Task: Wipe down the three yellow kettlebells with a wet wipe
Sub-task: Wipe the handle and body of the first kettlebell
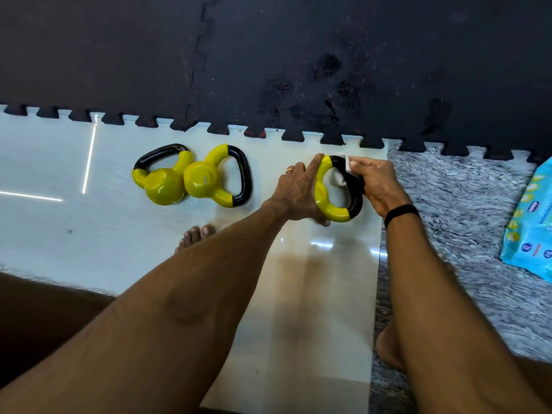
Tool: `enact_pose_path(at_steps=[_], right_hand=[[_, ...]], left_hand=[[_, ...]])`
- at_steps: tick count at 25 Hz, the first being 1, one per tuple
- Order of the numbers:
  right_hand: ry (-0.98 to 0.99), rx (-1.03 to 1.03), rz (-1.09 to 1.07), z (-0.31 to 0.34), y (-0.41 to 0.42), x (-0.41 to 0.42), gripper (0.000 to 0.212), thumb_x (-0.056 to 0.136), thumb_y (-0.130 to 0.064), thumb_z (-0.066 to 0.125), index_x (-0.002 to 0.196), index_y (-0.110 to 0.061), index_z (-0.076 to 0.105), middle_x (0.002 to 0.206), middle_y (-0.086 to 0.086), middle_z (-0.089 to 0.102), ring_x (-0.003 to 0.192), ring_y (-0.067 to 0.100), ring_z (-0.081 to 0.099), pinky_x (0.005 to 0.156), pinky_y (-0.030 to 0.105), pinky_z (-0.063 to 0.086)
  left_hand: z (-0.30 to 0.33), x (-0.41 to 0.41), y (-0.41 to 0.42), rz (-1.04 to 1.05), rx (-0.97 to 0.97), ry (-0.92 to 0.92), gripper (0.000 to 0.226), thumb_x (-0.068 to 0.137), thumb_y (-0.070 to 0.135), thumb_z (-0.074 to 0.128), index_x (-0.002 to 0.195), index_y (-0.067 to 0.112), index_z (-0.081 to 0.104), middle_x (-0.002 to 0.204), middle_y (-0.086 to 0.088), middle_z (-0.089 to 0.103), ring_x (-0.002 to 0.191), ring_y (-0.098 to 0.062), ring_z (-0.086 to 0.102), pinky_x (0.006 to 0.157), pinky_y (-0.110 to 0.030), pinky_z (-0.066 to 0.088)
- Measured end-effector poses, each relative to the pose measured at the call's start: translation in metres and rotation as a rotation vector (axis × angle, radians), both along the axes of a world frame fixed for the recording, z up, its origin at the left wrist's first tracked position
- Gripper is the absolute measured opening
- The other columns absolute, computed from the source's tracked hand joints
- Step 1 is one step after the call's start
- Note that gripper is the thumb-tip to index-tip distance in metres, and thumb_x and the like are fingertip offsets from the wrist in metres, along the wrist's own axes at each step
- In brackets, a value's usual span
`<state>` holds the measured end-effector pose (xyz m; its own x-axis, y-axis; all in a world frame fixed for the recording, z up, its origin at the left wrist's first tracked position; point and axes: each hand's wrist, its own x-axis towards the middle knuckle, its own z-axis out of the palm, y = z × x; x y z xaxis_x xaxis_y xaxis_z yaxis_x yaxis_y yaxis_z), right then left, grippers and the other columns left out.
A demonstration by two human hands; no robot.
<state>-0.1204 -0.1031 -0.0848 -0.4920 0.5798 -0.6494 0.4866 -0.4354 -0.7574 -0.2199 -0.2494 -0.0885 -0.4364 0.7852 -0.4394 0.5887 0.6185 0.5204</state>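
My left hand [295,192] grips the glossy yellow kettlebell [334,209] to steady it, while my right hand [378,186] pinches the white wet wipe [340,179] around its black handle [355,189].

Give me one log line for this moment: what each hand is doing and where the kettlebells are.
left hand steadies right kettlebell | right hand rubs wet wipe on its black handle | two other kettlebells lie left, untouched
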Motion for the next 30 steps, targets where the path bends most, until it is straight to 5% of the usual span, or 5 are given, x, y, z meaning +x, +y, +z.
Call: enact_pose_path(at_steps=[11,15,20,23,30], right_hand=[[-0.088,0.09,0.225,0.012,0.008,-0.021,0.018,0.093,0.0,0.054,0.103,-0.003,0.069,0.094,0.017,0.067,0.082,0.026,0.064,0.078,0.039,0.058],[-0.148,0.087,0.268,0.043,0.001,-0.028,0.01,0.089,0.003,0.06,0.091,-0.001,0.069,0.089,0.021,0.064,0.065,0.029,0.062,0.064,0.043,0.061],[-0.193,0.153,0.316,0.075,-0.033,-0.057,0.025,0.073,0.002,0.075,0.095,0.013,0.068,0.084,0.022,0.067,0.056,0.027,0.065,0.058,0.046,0.061],[-0.229,0.265,0.338,0.076,-0.052,-0.073,0.029,0.057,-0.009,0.083,0.082,0.004,0.074,0.081,0.02,0.072,0.067,0.032,0.071,0.066,0.05,0.061],[-0.019,0.359,0.274,0.08,-0.059,-0.07,0.012,0.068,-0.007,0.084,0.077,-0.005,0.075,0.078,0.012,0.073,0.072,0.022,0.072,0.069,0.036,0.062]], left_hand=[[0.01,-0.005,0.001,-0.151,-0.059,0.084,0.137,0.038,0.062,0.085,0.147,0.027,0.01,0.111,-0.01,0.041,0.1,-0.027,0.043,0.085,-0.04,0.036],[0.017,-0.01,-0.015,-0.156,-0.035,0.136,0.142,0.033,0.07,0.08,0.147,0.032,0.006,0.11,-0.01,0.037,0.097,-0.027,0.04,0.084,-0.041,0.035],[0.015,-0.007,-0.053,0.008,0.021,0.208,0.141,0.031,0.078,0.074,0.147,0.026,0.012,0.111,-0.007,0.04,0.097,-0.025,0.041,0.082,-0.041,0.032],[0.009,0.001,-0.062,0.116,0.072,0.216,0.133,0.033,0.076,0.076,0.141,0.015,0.026,0.115,-0.003,0.043,0.103,-0.025,0.043,0.083,-0.039,0.031],[0.007,0.007,-0.031,0.331,0.15,0.233,0.112,0.044,0.05,0.086,0.134,0.005,0.034,0.116,-0.012,0.044,0.105,-0.029,0.045,0.086,-0.041,0.038]])
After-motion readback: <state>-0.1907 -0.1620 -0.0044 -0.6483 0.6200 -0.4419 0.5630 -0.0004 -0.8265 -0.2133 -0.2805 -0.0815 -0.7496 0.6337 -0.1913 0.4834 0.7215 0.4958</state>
